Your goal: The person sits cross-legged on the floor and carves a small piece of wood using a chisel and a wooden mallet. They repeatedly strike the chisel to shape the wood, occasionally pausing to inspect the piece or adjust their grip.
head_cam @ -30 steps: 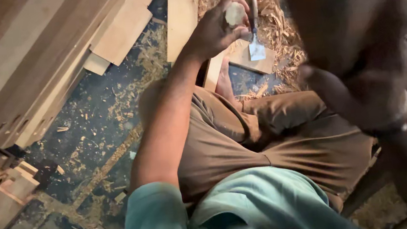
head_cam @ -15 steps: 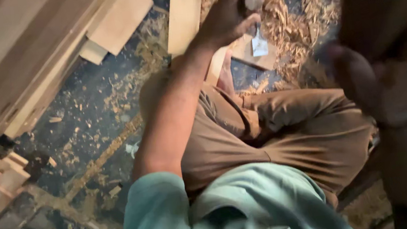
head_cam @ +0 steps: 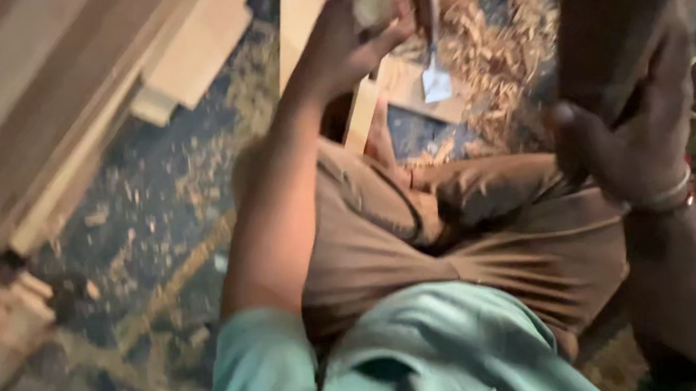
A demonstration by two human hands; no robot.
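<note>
Left hand (head_cam: pixel 350 38): grip closed around chisel (head_cam: pixel 433 43); handle mostly hidden.
Right hand (head_cam: pixel 627 139): grip wrapped around dark post (head_cam: pixel 611 17), blurred, cut off above.

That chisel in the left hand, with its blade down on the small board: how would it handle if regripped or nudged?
The chisel looks stiff: a straight shank ending in a flat metal blade. It is probably blade-heavy, so a loose left hand might let it tip forward. The rounded handle could roll if laid down, though wood shavings around the small board may stop it.
</note>
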